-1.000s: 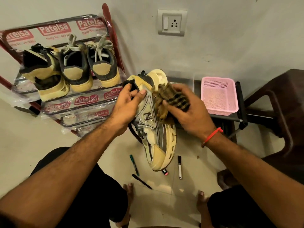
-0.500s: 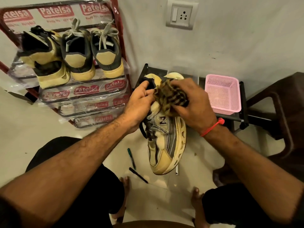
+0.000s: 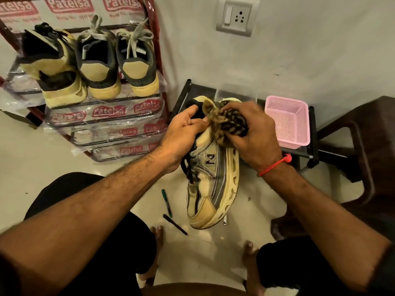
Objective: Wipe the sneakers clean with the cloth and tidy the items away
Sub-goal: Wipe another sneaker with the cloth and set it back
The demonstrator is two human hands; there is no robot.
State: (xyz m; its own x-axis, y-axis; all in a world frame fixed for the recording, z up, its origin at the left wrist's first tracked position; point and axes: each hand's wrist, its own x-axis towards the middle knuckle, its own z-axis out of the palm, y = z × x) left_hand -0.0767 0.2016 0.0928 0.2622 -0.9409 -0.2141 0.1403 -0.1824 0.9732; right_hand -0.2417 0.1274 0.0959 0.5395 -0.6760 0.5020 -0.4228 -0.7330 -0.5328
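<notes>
Wiping step in hand, judged from the grip. Item: sneaker (image 3: 211, 180), cream and grey, held in the air above the floor, toe toward the person. Left hand (image 3: 183, 133) grips its heel collar, fingers curled round it. Right hand (image 3: 252, 133) clutches the bunched striped cloth (image 3: 226, 122), pressed on the heel and upper side. Next move likely calls for turning the shoe to reach unwiped panels. Three sneakers (image 3: 96, 60) sit on the rack (image 3: 159, 60); pens (image 3: 166, 201) lie on the floor.

Dim warm light, wide-angle edge distortion
</notes>
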